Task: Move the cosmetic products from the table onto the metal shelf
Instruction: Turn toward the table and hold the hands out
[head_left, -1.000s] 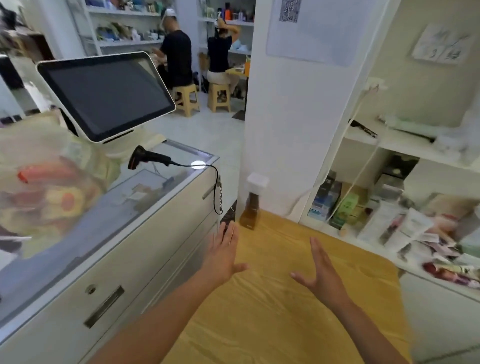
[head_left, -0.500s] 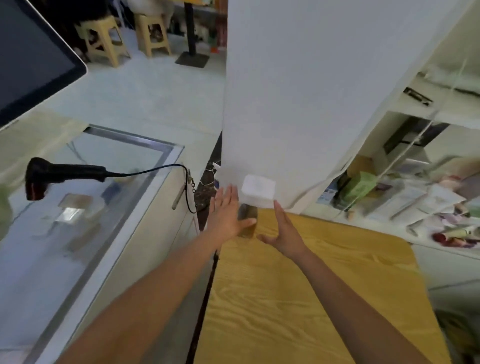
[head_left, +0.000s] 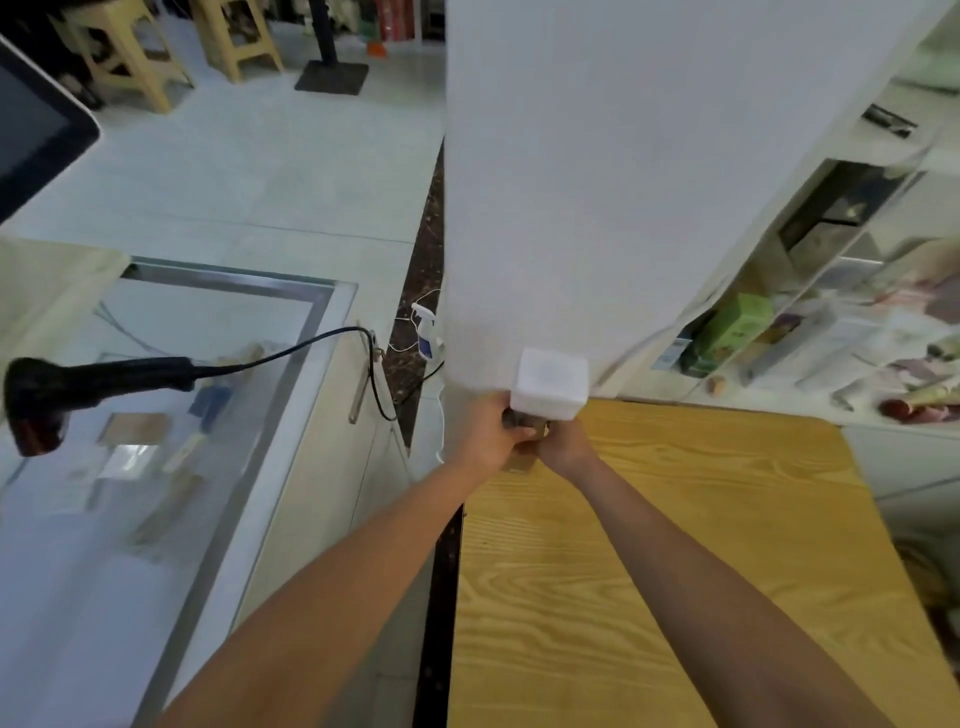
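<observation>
Half a second ago both of my hands were open on either side of the bottle, the left fingers straight and only its thumb near the glass. Now they are closed round it. One second ago they were spread flat over the bench, well short of the bottle. The view has also come closer and tilts more downward.

Both forearms reach straight forward and meet at the far left corner of the bench (head_left: 675, 545). The left forearm passes over the dark gap between the bench and the glass counter (head_left: 156, 415). The right forearm lies over the wood.

The left hand (head_left: 491, 434) grips the body of the bottle (head_left: 550, 384) from the left, fingers curled and the thumb across the front. The right hand (head_left: 563, 447) grips it from the right, just under the white square cap, and the two hands touch each other in front. The body of the bottle is almost all hidden by them. The bottle stands upright at the bench corner, just beside the white pillar (head_left: 597, 182). I cannot tell if its base is touching the wood or not.

To the right, the shelf (head_left: 769, 397) holds a green box (head_left: 732, 325) and blurred tubes and packets. On the glass counter lies a black barcode scanner (head_left: 93, 379) with its cable.
</observation>
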